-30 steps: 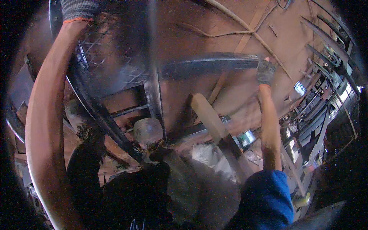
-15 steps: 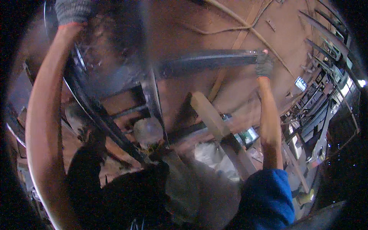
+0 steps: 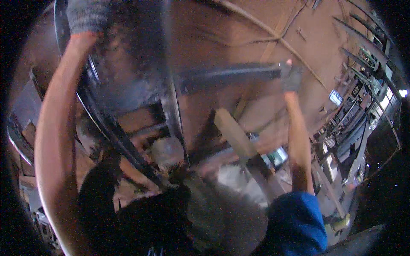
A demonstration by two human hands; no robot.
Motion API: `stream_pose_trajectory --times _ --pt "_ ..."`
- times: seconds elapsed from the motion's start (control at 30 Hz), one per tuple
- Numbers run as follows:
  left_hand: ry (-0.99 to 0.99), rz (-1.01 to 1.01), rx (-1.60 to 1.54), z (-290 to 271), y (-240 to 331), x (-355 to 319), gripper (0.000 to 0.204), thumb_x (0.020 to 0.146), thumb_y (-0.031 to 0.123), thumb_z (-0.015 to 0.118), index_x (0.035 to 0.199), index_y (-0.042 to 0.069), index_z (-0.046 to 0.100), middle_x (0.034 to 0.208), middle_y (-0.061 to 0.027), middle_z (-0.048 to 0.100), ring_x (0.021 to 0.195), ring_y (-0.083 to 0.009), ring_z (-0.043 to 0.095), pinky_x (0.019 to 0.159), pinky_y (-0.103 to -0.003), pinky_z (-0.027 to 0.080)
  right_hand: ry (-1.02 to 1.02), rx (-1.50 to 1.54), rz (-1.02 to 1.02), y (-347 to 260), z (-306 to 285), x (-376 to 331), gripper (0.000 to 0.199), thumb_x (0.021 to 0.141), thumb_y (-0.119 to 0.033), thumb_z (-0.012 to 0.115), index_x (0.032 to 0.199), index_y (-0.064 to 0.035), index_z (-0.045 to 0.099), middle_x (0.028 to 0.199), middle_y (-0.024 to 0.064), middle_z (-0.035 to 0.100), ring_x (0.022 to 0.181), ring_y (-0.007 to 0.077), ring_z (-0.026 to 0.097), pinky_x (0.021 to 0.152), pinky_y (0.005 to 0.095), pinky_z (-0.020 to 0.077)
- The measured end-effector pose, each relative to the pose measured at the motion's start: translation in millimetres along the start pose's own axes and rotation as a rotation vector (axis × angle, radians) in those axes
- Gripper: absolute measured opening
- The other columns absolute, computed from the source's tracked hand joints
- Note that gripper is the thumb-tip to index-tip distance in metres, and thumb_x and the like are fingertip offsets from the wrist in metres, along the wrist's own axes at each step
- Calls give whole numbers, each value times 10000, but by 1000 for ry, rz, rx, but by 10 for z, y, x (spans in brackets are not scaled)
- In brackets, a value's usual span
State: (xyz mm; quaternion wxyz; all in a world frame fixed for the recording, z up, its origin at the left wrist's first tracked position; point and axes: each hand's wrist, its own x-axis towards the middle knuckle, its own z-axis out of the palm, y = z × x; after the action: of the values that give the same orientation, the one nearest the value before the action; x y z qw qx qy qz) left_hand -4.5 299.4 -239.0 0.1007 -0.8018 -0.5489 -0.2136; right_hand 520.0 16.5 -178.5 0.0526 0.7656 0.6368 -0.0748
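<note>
My right hand (image 3: 291, 79), in a grey knit glove, is closed round the right end of a long dark metal bar (image 3: 230, 76). The bar runs left to a dark, blurred metal piece (image 3: 132, 91) that has an upright edge. High at the left, my left hand (image 3: 89, 16) wears a similar grey glove with an orange cuff. It is beside a curved dark metal rail (image 3: 109, 126), but its fingers are hidden, so its grip does not show. A short metal post (image 3: 172, 113) stands under the bar's left part.
A wooden beam (image 3: 235, 132) slants below the bar. A cable (image 3: 256, 23) crosses the brown ground at the top. Many long metal strips (image 3: 358, 128) are piled at the right. A pale sack-like bundle (image 3: 241, 181) and a rounded pale object (image 3: 166, 151) are low in the middle.
My right hand and the bar's end have moved slightly left and down. My left hand has come a little down and to the right. The whole view has also shifted slightly.
</note>
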Motion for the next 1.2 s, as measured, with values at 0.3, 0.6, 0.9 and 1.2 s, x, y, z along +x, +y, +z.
stream_pose_trajectory --times 0.3,0.6,0.9,1.2 --pt "-10 -4 -13 -223 22 27 323 941 220 571 1155 -13 633 1120 -256 648 987 -417 610 888 -490 466 -139 -274 34 -352 -30 143 411 1039 -380 445 1197 -45 625 1117 202 644 1011 366 605 920 463 487" --pt "-2 13 -52 -260 -1 44 314 943 204 581 1160 -18 629 1069 -261 662 947 -422 621 831 -491 482 182 -112 -280 -185 42 27 488 1037 -446 429 1049 -23 673 1048 219 671 1024 362 617 866 480 495" --pt "-10 119 103 -41 -302 -106 360 957 288 547 1192 25 621 1091 -232 676 968 -389 646 841 -450 510 -426 76 494 9 -131 485 526 1035 -450 386 1210 -32 652 1268 223 616 1236 385 522 1112 503 322" --pt "-156 40 16 -136 -256 47 418 994 356 518 1271 55 603 1233 -201 654 1073 -388 640 937 -460 506 188 409 657 -2300 313 -176 855 1031 -537 344 1567 51 29 1602 364 -40 1502 500 4 1237 514 57"
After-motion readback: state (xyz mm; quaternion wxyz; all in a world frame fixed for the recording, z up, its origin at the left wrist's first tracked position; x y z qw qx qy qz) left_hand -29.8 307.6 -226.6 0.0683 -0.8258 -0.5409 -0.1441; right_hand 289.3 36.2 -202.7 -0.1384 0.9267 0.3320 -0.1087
